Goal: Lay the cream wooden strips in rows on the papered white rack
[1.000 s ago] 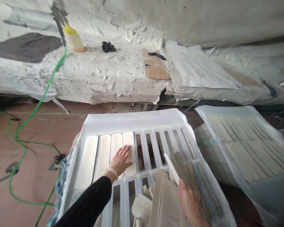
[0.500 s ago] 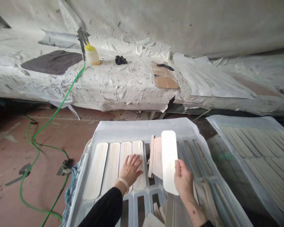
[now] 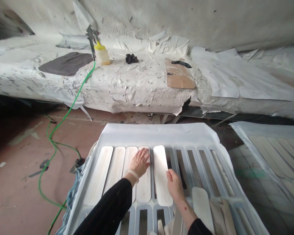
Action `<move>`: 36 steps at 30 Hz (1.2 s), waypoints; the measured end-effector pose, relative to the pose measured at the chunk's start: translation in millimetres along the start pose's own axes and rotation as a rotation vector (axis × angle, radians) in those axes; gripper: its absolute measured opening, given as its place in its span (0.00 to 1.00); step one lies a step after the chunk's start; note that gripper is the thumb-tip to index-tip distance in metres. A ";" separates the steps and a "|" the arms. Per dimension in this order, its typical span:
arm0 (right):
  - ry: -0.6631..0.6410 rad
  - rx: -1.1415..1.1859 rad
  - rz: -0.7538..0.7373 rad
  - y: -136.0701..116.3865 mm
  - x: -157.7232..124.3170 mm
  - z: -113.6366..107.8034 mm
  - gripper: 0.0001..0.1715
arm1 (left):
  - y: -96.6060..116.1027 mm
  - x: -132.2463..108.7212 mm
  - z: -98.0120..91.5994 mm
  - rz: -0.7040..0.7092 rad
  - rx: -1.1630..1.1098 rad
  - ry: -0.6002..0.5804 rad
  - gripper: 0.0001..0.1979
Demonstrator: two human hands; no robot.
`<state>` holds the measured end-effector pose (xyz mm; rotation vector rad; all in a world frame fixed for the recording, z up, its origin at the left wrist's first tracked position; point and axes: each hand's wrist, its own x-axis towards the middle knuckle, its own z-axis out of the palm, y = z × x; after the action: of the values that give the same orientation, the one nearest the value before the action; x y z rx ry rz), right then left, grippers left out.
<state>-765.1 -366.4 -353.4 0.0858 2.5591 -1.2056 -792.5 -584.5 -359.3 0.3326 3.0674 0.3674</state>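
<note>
My right hand (image 3: 175, 185) grips the right edge of a long white panel with rounded corners (image 3: 161, 176), low over the slotted frame (image 3: 194, 163). To its left, several similar pale panels (image 3: 98, 176) lie side by side in a row. My left hand (image 3: 140, 161) rests with fingers spread on the upper part of the rightmost panel of that row (image 3: 144, 187). A narrow gap separates that panel from the one in my right hand. Another rounded panel (image 3: 202, 209) and some pale strips (image 3: 226, 217) lie beside my right forearm.
On the covered ledge behind stand a spray gun with a yellow-capped cup (image 3: 101, 54), a black crumpled lump (image 3: 131, 58) and brown cardboard (image 3: 180, 76). A green hose (image 3: 71, 111) runs down to the floor. A second rack of panels (image 3: 279, 153) stands at right.
My right hand has lowered the white panel and moved it left, beside the row. The pinkish piece and strip that were behind it no longer show there. The view has shifted slightly.
</note>
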 end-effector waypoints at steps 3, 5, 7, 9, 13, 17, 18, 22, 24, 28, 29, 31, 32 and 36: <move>-0.050 0.033 0.026 13.3 12.2 10.4 0.19 | 1.2 -0.2 5.0 -0.004 -0.004 0.016 0.20; -0.066 0.041 0.042 18.4 16.8 14.6 0.19 | 2.1 -0.4 8.3 -0.008 -0.003 0.040 0.19; -0.070 0.036 0.051 20.6 20.0 17.0 0.19 | 2.7 -0.2 11.5 -0.011 0.008 0.056 0.19; -0.071 0.023 0.059 20.9 22.2 18.7 0.19 | 2.8 0.1 14.4 -0.010 0.021 0.065 0.21; -0.066 -0.022 0.075 19.0 23.9 23.0 0.18 | 2.7 -0.8 19.3 -0.015 0.023 0.075 0.22; -0.052 -0.123 0.091 13.7 23.2 28.4 0.18 | 2.1 -2.1 24.1 -0.013 0.014 0.088 0.20; -0.052 -0.158 0.091 11.7 23.0 29.3 0.18 | 1.7 -2.0 25.0 -0.009 0.014 0.089 0.20; -0.060 -0.343 0.092 3.1 23.2 29.0 0.18 | 2.6 -1.3 28.4 -0.018 0.032 0.079 0.25; -0.066 -0.445 0.079 -0.6 23.9 26.9 0.19 | 7.4 -3.4 31.7 -0.008 0.059 0.062 0.28; -0.105 -0.580 -0.024 -7.6 26.5 23.3 0.20 | 26.7 -16.2 45.2 0.163 0.102 0.021 0.30; -0.118 -0.600 -0.048 -9.1 27.3 22.1 0.20 | 31.7 -19.8 49.3 0.204 0.108 0.022 0.30; -0.133 -0.627 -0.064 -10.4 28.0 15.8 0.18 | 39.5 -24.8 56.9 0.237 0.119 0.033 0.30; -0.129 -0.637 -0.053 -9.4 27.0 9.2 0.17 | 42.2 -25.9 59.9 0.235 0.122 0.039 0.31; -0.050 -0.654 0.053 14.0 2.6 -49.6 0.20 | 47.3 -24.7 64.0 0.226 0.116 0.044 0.32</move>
<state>-777.5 -319.8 -335.0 -0.0234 2.7439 -0.3037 -754.7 -530.2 -410.1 0.6884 3.1078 0.2063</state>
